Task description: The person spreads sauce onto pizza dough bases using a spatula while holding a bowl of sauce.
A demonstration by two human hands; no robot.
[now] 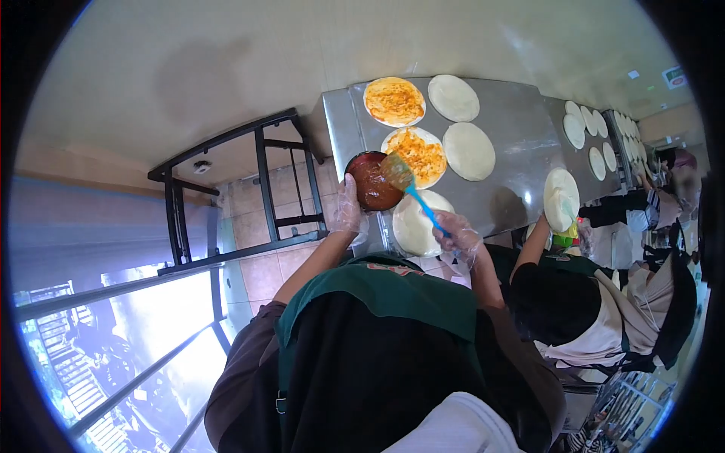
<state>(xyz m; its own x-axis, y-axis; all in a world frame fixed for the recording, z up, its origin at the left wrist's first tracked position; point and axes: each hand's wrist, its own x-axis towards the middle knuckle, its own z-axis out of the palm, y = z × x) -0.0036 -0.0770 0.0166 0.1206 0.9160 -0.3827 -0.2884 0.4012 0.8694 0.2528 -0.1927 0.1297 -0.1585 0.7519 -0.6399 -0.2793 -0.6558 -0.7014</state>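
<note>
Brush point(427, 209), clasped by its blue handle in the gloved right hand point(461, 234) beside a plain dough round point(410, 229), looks light and stiff; best held well back on the handle, clear of the slippery bristles point(394, 169). Bowl point(368, 155) of reddish sauce point(370, 190) just beyond, gripped at its side by the left hand point(349, 209), likely heavier and slick, safer cupped underneath. Farther out, sauced rounds point(419, 156) on the metal table point(521, 162) look soft, easily torn.
</note>
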